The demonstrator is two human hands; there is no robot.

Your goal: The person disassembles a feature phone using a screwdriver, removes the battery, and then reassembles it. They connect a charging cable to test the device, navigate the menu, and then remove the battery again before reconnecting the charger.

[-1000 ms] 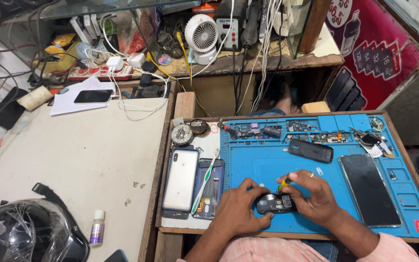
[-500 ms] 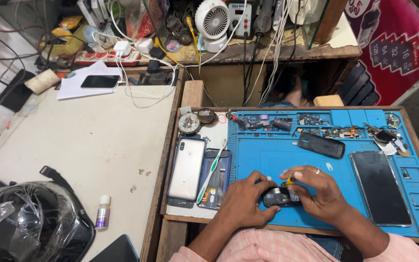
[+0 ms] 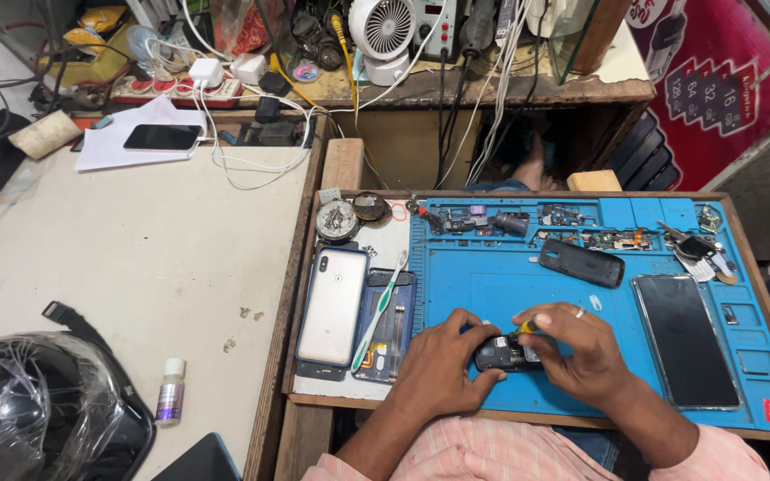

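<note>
While both hands grip it, the small dark phone (image 3: 503, 354) lies lengthwise left-right.

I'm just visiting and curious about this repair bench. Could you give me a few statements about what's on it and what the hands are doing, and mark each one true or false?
1. The left hand steadies a small dark phone body on the blue rubber work mat. True.
2. The right hand holds a yellow-handled screwdriver over that phone body. True.
3. The white toothbrush lies on the blue mat's right edge. False: it lies left of the mat, across an opened phone.
4. The small white desk fan stands on the mat. False: it stands on the wooden shelf behind.
5. A small clear bottle with a white cap stands on the pale table at left. True.
</note>
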